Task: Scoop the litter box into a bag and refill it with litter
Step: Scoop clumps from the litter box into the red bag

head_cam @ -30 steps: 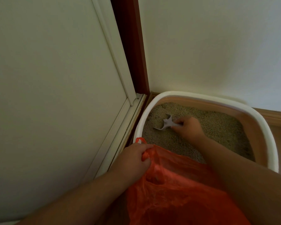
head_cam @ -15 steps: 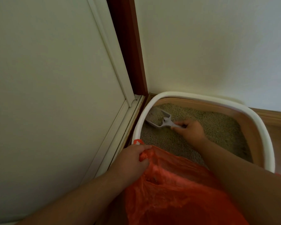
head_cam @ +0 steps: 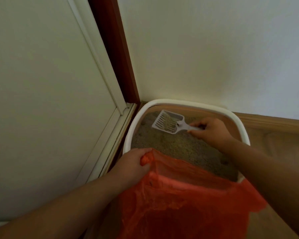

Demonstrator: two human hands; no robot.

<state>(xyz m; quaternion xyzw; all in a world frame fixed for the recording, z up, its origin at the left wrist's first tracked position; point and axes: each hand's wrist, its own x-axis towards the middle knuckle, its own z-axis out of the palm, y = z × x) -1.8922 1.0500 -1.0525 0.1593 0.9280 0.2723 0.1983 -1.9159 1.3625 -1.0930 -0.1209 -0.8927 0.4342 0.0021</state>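
Lifted clear of the litter now, the scoop (head_cam: 167, 123) carries some grains over the litter box (head_cam: 238, 124); light and stiff, right hand (head_cam: 212, 131) grips its handle. Left hand (head_cam: 133, 167) clutches the limp bag (head_cam: 185, 204).

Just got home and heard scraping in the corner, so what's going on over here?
A person is cleaning the litter box. Their right hand grips a white slotted scoop, raised above the litter with some granules on it. Their left hand holds an orange plastic bag at the box's near edge. Nothing visible in the bag yet.
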